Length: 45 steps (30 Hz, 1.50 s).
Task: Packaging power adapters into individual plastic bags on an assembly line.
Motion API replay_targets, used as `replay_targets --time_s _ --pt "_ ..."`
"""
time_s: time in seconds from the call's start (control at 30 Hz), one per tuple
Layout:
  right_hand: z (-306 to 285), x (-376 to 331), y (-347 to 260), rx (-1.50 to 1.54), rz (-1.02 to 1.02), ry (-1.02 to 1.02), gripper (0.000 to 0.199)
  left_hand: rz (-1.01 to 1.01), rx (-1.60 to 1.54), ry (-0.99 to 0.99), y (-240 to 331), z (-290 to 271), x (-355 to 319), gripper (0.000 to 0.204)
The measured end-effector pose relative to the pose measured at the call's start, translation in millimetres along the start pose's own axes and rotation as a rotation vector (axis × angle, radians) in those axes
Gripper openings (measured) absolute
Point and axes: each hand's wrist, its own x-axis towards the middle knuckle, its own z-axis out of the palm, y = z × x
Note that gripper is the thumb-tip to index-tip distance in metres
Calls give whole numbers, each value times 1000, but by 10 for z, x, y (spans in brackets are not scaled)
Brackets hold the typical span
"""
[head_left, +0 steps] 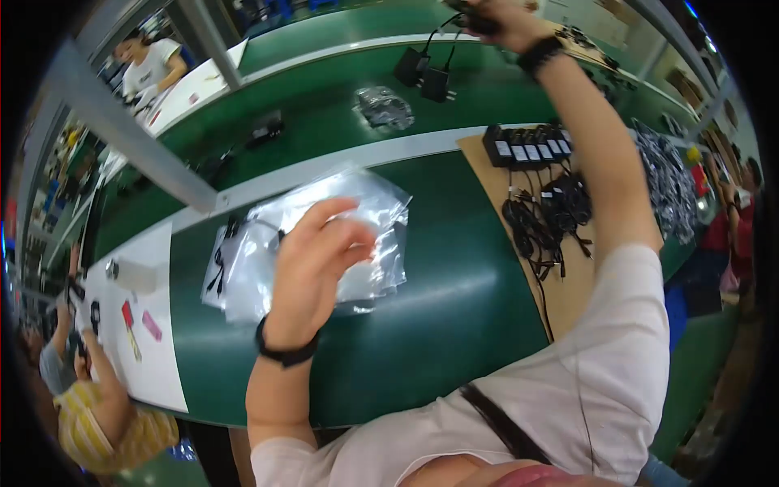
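My right hand is stretched far out to the upper right, closed round bundled black cable. Two black power adapters dangle from that cable above the green surface, with plug prongs showing on one. My left hand hovers over a stack of clear plastic bags, fingers loosely bent and apart, slightly blurred, with nothing in them. At the left side of the stack a thin black cable shows. The hand and wrist hide part of the bags.
A brown board at right carries a row of black adapters and coiled cables. Beyond it lies a heap of bagged items. A clear-wrapped packet rests on the far green belt. Metal posts rise at left; co-workers sit nearby.
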Motion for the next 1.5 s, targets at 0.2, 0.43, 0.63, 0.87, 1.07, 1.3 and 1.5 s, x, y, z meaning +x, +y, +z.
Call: replay_targets --time_s 0.2,0.43,0.63,0.87,1.07,1.3,1.5 --pt "1968 -1854 -830 -622 -232 -176 16 -130 -692 112 -312 -16 329 80" --pt "2087 -2826 -406 -721 -233 -637 14 -145 -996 -102 -350 400 673 50" --pt "1473 -3042 -93 -13 9 282 49 -202 -672 -158 -581 1143 760 47" --pt "1342 -3457 -200 238 -26 522 35 -183 -344 -155 -807 2178 621 33" --pt "30 -4436 -1151 -79 -212 656 30 -191 -671 -458 -455 2118 772 41" --pt "-1169 -4519 -840 -871 33 1076 42 -336 -878 -348 -475 2126 834 35" --pt "-1377 -3949 -1393 -768 -358 797 25 -340 -810 -272 -455 2232 869 32"
